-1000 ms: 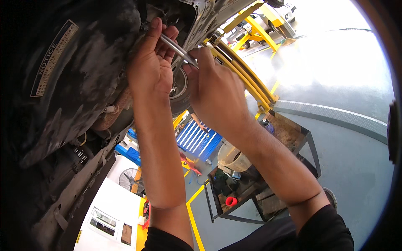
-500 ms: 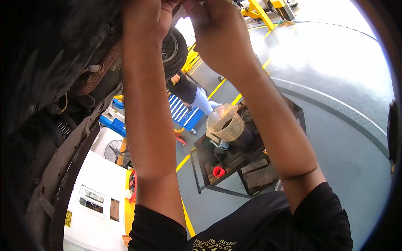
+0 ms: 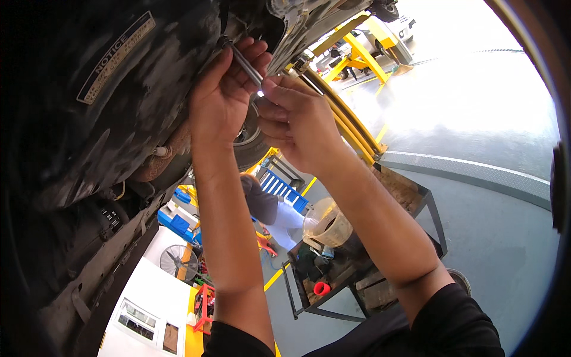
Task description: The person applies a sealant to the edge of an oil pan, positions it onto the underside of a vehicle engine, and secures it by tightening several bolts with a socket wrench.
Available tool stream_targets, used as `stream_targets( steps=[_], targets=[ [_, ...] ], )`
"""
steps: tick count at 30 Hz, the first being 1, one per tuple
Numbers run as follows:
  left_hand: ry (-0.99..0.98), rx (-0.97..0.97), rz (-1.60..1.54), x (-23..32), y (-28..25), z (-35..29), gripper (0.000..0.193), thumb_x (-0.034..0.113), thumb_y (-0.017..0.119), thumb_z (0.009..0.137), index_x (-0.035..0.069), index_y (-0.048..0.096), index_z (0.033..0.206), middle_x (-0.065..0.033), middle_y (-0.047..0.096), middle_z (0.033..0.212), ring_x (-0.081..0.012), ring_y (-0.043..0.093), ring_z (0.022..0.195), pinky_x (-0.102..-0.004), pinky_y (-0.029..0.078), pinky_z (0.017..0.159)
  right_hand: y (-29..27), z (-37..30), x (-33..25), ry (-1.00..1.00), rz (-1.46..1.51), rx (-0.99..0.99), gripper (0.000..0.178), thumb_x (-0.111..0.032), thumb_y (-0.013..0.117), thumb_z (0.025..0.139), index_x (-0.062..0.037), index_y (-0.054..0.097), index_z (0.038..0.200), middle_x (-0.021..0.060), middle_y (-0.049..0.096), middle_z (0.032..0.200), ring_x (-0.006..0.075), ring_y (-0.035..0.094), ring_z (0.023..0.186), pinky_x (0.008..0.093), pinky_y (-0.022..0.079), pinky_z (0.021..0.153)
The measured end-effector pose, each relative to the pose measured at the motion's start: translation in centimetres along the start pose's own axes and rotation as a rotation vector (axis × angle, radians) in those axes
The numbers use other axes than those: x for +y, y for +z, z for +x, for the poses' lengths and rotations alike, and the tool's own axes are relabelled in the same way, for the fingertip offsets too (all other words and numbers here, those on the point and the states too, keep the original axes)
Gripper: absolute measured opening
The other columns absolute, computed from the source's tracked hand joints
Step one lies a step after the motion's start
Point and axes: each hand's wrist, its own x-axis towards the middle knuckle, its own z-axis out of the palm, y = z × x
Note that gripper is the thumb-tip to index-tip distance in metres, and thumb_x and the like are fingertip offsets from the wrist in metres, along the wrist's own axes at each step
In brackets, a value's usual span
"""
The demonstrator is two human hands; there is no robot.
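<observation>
Overhead, a shiny metal ratchet wrench (image 3: 245, 66) slants from the dark underside of a car (image 3: 137, 89) down to the right. My left hand (image 3: 223, 104) is raised with its palm showing; its thumb lies near the wrench's upper end and its curled fingers pass behind the shaft. The lower end of the wrench is pinched between the thumb and fingers of my right hand (image 3: 297, 122). Whatever the wrench's head fits onto is hidden in shadow by the left thumb.
A black metal cart (image 3: 425, 205) below holds a translucent pitcher (image 3: 328, 225) with dark contents and a red cup (image 3: 321, 288). Behind are a person (image 3: 264, 205), a blue tool cabinet (image 3: 285, 189), a car wheel (image 3: 253, 146), a fan (image 3: 178, 263) and a yellow lift (image 3: 360, 53).
My view has tilted upward, bringing both hands and the wrench into sight. The cart and pitcher appear lower, and the person in the background has shifted posture.
</observation>
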Motion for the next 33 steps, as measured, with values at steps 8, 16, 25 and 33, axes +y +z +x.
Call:
stream_targets(
  steps=[8,16,25,33],
  targets=[
    [0.051,0.169,0.036,-0.3,-1.9,0.5,0.018,0.013,0.07,0.088,0.002,0.064,0.101,-0.0105,0.068,0.098,-0.0187,0.063,0.089,-0.0305,0.049,0.082,1.3,-0.6,-0.1,-0.623,-0.907,0.098,0.015,-0.009,0.057,0.095,0.0016,0.056,0.105,0.0124,0.061,0.067,0.0188,0.06,0.058,0.0336,0.043,0.053],
    [0.016,0.056,0.026,0.4,0.2,-0.5,0.017,0.008,0.071,0.087,0.001,0.065,0.101,-0.0071,0.067,0.092,-0.0146,0.062,0.08,-0.0265,0.048,0.072,-1.2,0.8,-2.4,0.255,0.292,-0.205,0.012,-0.012,0.057,0.095,-0.0011,0.059,0.099,0.0121,0.06,0.069,0.0201,0.057,0.054,0.0348,0.044,0.051],
    [0.022,0.094,0.018,-0.5,-0.2,0.5,0.018,0.012,0.07,0.089,0.0,0.066,0.102,-0.0073,0.069,0.093,-0.016,0.065,0.086,-0.0246,0.045,0.065,0.9,-0.3,-2.0,-0.404,-0.939,0.183,0.014,-0.014,0.061,0.091,-0.0029,0.057,0.099,0.0172,0.063,0.074,0.0314,0.06,0.055,0.0392,0.047,0.055],
    [0.011,0.142,0.123,-0.4,-1.0,0.4,0.017,0.011,0.069,0.09,0.001,0.066,0.103,-0.0088,0.069,0.096,-0.0183,0.066,0.091,-0.0275,0.05,0.077,1.1,-0.6,-1.3,-0.337,-0.64,0.011,0.018,-0.01,0.063,0.089,0.0007,0.055,0.101,0.0177,0.064,0.073,0.0293,0.061,0.059,0.0383,0.048,0.059]
  ],
)
